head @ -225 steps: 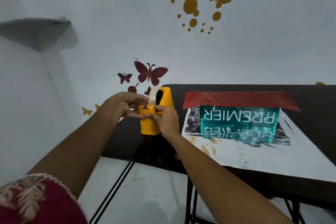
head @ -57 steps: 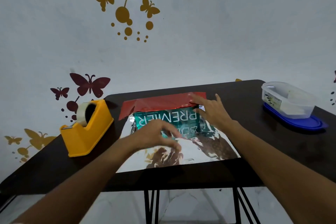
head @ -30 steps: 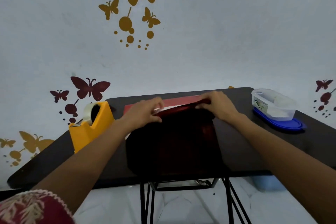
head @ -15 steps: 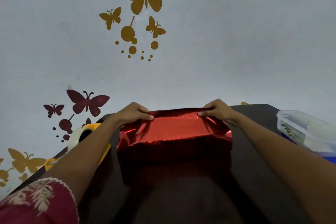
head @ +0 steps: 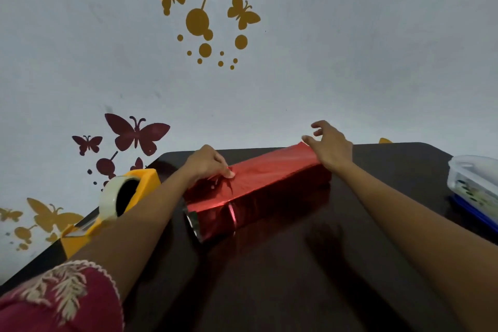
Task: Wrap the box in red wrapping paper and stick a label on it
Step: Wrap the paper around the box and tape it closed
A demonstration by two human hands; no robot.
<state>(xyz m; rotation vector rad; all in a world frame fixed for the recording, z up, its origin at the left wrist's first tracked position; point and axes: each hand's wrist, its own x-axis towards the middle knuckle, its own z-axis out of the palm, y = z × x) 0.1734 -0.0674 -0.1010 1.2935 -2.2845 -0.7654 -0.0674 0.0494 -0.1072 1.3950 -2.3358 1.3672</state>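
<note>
A long box covered in shiny red wrapping paper [head: 266, 183] lies slanted on the dark table [head: 310, 264]. My left hand [head: 206, 167] presses its fingertips on the paper near the box's left end, where the foil is creased and its silver inside shows at the open end. My right hand [head: 330, 147] hovers over the far right end with fingers spread, touching nothing that I can see. The box itself is hidden under the paper. No label is in view.
A yellow tape dispenser [head: 118, 202] with a roll of clear tape stands at the table's left edge, beside my left forearm. A clear plastic container on a blue lid [head: 474, 188] sits at the right edge. The wall with butterfly stickers rises behind.
The wrapped box has turned so its right end points away. My right hand has let go of the paper's edge and lifted. My left hand stays pressing on the left part.
</note>
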